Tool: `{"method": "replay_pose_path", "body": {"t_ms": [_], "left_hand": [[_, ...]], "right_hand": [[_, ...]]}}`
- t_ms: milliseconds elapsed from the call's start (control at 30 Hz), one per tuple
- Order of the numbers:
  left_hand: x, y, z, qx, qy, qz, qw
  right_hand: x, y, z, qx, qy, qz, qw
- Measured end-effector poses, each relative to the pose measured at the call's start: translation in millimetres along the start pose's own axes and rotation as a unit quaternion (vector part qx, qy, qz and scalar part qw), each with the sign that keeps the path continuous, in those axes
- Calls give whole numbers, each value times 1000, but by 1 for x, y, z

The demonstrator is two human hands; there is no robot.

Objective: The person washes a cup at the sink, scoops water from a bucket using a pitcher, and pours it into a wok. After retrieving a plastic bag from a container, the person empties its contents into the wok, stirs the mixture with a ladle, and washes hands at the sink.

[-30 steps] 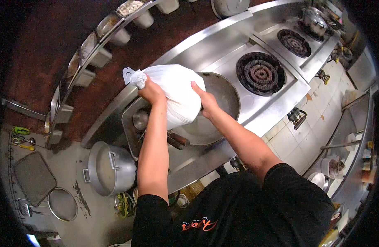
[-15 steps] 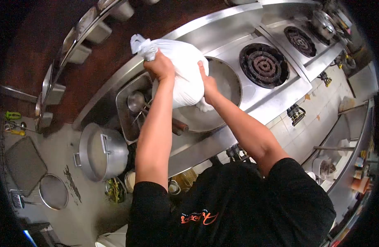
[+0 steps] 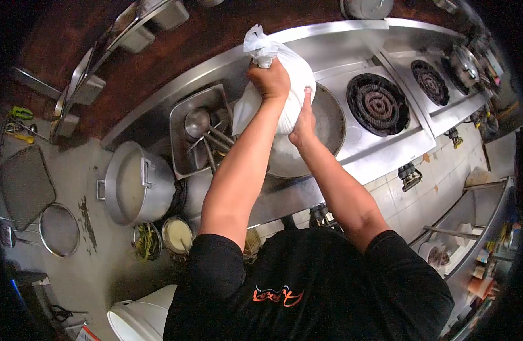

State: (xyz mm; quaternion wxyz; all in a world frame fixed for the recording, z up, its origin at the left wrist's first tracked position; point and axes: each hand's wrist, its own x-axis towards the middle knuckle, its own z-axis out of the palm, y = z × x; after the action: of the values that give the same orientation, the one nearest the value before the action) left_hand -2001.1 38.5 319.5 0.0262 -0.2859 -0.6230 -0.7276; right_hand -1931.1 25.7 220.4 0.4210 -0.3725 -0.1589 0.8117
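A full white bag (image 3: 298, 71) with a bunched, twisted top is held above a wide round pan (image 3: 330, 116) on the stove. My left hand (image 3: 270, 80) is closed on the bag just below its bunched neck. On the bag's right side my right hand (image 3: 304, 120) grips it low down, thumb pointing up along it; its other fingers are mostly hidden by the bag. The pan's floor looks pale, and the bag and my arms cover much of it. Whether the bag is open underneath cannot be seen.
A metal tray (image 3: 179, 132) with a ladle (image 3: 198, 123) stands left of the pan. Further left is a large pot (image 3: 159, 196). A burner (image 3: 378, 104) lies to the right. Strainer (image 3: 59, 230), greens bowl (image 3: 146, 241) and white bucket (image 3: 142, 315) are at lower left.
The view has shifted, and the bag with both hands now appears further right and more upright. My left hand still grips near its neck. More of the tray and its ladle shows.
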Motion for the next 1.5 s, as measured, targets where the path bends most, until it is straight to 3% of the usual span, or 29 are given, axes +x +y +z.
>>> {"method": "replay_pose_path", "body": {"t_ms": [233, 333, 467, 567, 633, 667, 800, 900, 933, 1033, 1167, 1367, 1500], "left_hand": [[2, -8, -3, -29, -27, 117, 992], [4, -12, -5, -31, -43, 86, 995], [2, -15, 0, -32, 4, 42, 999], [2, -3, -5, 0, 26, -26, 999], [8, -3, -12, 3, 25, -51, 998], [11, -1, -16, -52, -16, -3, 999], [12, 5, -16, -53, -44, 31, 997], [14, 6, -19, -27, -86, 24, 996], [13, 5, -17, -44, -78, 36, 995], [12, -13, -10, -67, -49, 50, 995], [13, -17, -12, -56, -27, 53, 997], [15, -9, -16, -35, -30, 54, 997], [18, -4, -17, -81, -33, 48, 995]], "right_hand": [[9, 5, -4, -60, 25, -17, 998], [-2, -5, -2, -99, 12, -8, 995], [5, -13, -9, -167, 9, 25, 986], [5, -22, -18, -163, -76, 5, 984], [6, -35, -19, -78, -157, 47, 983], [-4, -44, -19, -74, -231, 61, 968], [11, -62, -32, -12, -258, 173, 950], [31, -63, -30, -12, -223, 191, 956], [34, -57, -22, 8, -254, 166, 953], [40, -47, -10, -31, -175, 64, 982], [45, -45, -9, -80, -85, 65, 991], [45, -40, -2, -76, -96, 48, 991], [30, -46, 5, -168, -41, 41, 984]]}}
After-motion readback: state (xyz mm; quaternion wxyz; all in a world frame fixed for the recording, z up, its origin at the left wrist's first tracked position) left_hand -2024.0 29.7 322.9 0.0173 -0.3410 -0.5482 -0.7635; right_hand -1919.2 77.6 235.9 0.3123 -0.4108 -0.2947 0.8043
